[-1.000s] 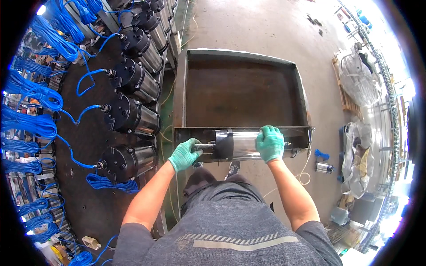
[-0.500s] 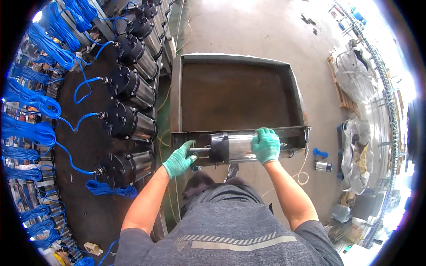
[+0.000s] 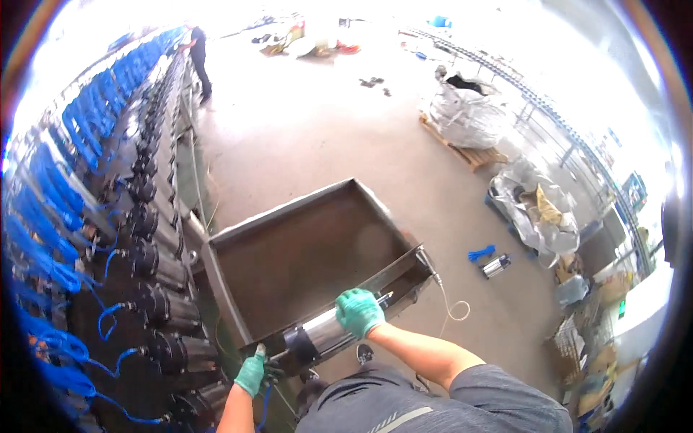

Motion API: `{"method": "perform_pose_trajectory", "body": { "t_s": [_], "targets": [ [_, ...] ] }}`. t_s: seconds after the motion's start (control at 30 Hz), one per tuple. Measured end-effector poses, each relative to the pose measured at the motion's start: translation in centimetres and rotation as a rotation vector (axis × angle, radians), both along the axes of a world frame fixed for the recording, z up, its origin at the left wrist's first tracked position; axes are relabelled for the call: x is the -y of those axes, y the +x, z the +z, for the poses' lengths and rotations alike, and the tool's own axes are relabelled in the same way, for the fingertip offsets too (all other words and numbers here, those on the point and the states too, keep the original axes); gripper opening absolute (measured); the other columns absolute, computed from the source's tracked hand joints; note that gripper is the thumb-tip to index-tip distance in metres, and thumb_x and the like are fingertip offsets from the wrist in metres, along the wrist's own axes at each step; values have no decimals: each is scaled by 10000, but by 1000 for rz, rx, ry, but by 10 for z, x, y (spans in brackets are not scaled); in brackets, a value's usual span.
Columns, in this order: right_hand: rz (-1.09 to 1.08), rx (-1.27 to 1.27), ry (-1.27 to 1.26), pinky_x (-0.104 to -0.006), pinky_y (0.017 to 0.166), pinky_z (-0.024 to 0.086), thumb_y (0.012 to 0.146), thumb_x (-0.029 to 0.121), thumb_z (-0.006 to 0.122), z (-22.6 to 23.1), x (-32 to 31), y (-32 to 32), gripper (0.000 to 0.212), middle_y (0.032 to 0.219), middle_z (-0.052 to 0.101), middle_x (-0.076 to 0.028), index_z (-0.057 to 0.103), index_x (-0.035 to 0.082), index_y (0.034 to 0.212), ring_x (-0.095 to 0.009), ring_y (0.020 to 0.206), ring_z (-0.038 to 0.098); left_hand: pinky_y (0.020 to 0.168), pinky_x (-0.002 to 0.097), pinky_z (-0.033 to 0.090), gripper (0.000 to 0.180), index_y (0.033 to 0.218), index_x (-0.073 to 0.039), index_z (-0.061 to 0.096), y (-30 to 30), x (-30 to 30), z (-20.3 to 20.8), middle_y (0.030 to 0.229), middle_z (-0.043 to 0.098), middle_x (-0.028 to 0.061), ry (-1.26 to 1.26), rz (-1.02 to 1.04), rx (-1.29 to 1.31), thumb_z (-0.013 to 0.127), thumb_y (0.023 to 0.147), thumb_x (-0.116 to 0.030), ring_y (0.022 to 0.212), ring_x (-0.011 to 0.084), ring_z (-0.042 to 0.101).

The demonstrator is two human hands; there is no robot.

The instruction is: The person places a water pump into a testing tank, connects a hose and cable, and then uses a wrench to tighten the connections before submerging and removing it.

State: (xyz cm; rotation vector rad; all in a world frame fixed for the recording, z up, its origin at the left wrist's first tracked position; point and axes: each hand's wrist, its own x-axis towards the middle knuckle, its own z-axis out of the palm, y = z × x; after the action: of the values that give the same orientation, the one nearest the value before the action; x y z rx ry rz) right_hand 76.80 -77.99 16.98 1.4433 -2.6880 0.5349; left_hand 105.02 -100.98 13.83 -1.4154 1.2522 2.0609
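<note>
A steel cylinder motor (image 3: 323, 333) with a black end and a thin shaft lies in the narrow front trough of a metal tray (image 3: 229, 289). My right hand (image 3: 359, 312) is closed over its steel body from above, in a green glove. Beside the motor's black end, at the trough's left corner, is my left hand (image 3: 250, 374), gloved too. One of its fingers points up, apart from the others, near the rod sticking out of that end. Its lower fingers are dark and partly hidden.
Along the left runs a row of similar motors (image 3: 170, 307) with blue cable coils (image 3: 43, 252). A small motor (image 3: 496, 265) and a blue cable bundle (image 3: 481, 252) lie on the floor at right. Wrapped sacks (image 3: 465, 112) stand beyond. A person (image 3: 198, 61) stands far left.
The view has turned right and tilted up, so the tray appears slanted and lower. My right hand remains on the motor; the left hand's fingers now sit beside its black end.
</note>
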Motion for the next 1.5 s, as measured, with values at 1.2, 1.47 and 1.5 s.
{"method": "perform_pose_trajectory", "body": {
  "t_s": [1.2,1.47,1.5],
  "targets": [
    [18,-15,-41,-447,855,502,882,257,617,1,-7,-1,155,915,668,-102,666,110,879,-294,930,653,767,391,550,349,1042,-66,667,10,-40,-22,935,690,158,-1369,-388,-326,820,791,-255,859,344,688],
    [34,-28,-38,-442,844,502,875,258,622,0,-7,-3,147,901,659,-95,665,118,875,-292,911,651,577,391,544,561,955,-37,665,-6,-10,-6,853,733,177,21,109,53,608,930,-594,710,310,722],
    [25,-28,-36,-441,844,502,873,259,623,1,-6,-2,147,902,659,-94,665,118,874,-293,909,650,576,386,544,503,968,-43,664,-8,-13,-8,863,732,179,68,155,13,620,942,-544,712,307,722]
  ]
}}
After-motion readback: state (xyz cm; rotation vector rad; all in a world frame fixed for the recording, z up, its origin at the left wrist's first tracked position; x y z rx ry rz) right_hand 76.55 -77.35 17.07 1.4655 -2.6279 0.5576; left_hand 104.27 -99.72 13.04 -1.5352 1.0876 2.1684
